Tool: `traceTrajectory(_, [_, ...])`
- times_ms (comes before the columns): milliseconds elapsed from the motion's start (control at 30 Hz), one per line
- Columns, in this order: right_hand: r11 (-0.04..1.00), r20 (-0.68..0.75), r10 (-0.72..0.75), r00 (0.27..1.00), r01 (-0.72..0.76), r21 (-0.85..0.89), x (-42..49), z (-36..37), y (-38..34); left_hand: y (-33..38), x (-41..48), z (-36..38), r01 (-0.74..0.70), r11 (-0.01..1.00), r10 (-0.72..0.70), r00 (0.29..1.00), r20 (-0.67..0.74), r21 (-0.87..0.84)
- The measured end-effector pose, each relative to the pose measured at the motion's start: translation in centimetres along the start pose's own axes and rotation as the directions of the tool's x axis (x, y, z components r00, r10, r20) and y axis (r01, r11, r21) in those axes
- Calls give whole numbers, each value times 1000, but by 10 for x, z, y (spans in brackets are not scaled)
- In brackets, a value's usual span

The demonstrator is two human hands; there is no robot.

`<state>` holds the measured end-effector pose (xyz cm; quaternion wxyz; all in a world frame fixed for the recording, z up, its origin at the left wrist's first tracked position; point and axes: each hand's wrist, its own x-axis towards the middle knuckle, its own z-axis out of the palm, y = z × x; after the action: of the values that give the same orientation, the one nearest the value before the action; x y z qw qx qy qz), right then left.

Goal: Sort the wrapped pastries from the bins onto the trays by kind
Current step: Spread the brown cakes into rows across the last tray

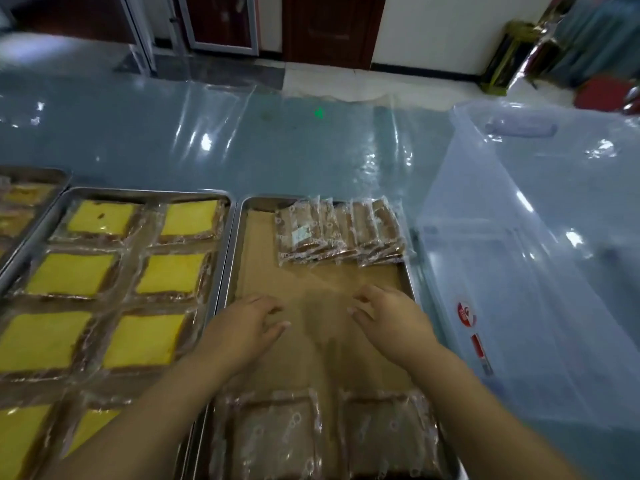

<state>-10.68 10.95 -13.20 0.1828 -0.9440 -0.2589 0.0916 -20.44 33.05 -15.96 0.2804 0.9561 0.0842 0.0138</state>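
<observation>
- Currently I see the left hand (247, 327) and right hand (391, 320) above the lined tray's (233, 258) middle, fingers loosely bent, holding nothing.
- Brown wrapped pastries (341, 233) lean in its far right corner; two more packs (273, 434) lie at its near edge.
- Yellow cakes (114, 271) fill the neighbouring tray (138, 192).
</observation>
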Motion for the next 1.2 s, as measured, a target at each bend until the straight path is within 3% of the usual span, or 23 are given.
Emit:
traceTrajectory(300, [987, -99, 156, 983, -151, 54, 116, 1, -15, -12, 115, 6, -32, 999, 31, 998, -61, -25])
traceTrajectory(533, [969, 22, 249, 968, -249, -5, 145, 17, -14, -25, 147, 28, 62, 997, -65, 994, 92, 33])
traceTrajectory(767, [949, 19, 288, 957, -288, 124, 142, 19, -11, -24, 112, 28, -8, 1000, 7, 999, -43, -26])
traceTrajectory(867, [936, -8, 295, 956, -287, 202, 138, 19, -9, -22, 82, 16, -45, 984, 14, 984, -179, -170])
traceTrajectory(1067, [855, -115, 350, 930, -267, 444, 111, 16, -10, -19, 45, -6, 59, 814, -258, 928, -269, -578])
traceTrajectory(1200, [817, -190, 386, 903, -239, 526, 87, 5, -9, -21, 37, -2, 310, 616, -423, 906, 28, -724])
